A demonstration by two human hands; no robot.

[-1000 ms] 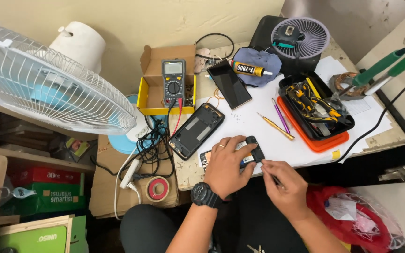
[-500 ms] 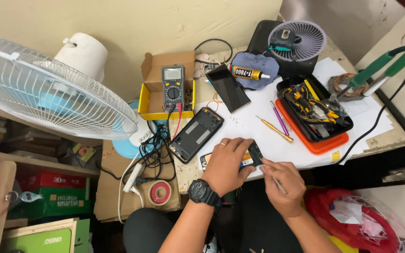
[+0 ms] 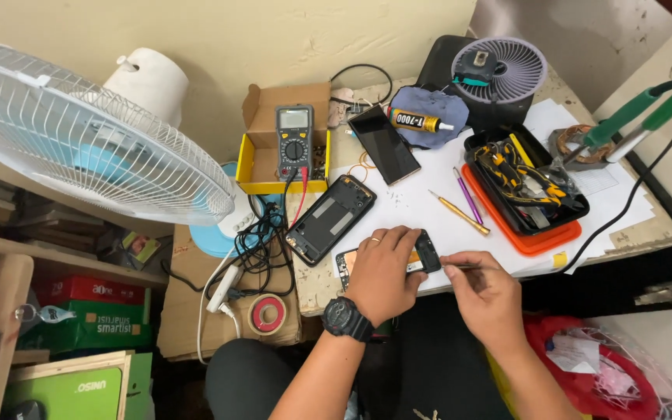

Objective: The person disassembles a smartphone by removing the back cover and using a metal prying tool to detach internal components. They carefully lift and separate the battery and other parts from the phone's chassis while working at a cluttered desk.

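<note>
My left hand (image 3: 383, 272), with a black watch on its wrist, presses down on an opened phone (image 3: 421, 257) lying at the near edge of the white-papered table (image 3: 421, 210). My right hand (image 3: 484, 292) pinches a thin metal tool (image 3: 460, 267) whose tip points at the phone's right end. Most of the phone is hidden under my left hand. A black phone back frame (image 3: 330, 218) lies just to the left.
A multimeter (image 3: 293, 144) stands in a yellow box (image 3: 262, 167). Also in view are a dark screen panel (image 3: 385, 144), a glue tube (image 3: 421, 121) on blue cloth, two slim tools (image 3: 460, 211), an orange tray (image 3: 526, 237) of tools, a small fan (image 3: 499, 70) and a big white fan (image 3: 79, 140).
Both hands stay on the phone at the table edge. My right hand has shifted slightly and the tool tip sits at the phone's right end. The view has drifted a little.
</note>
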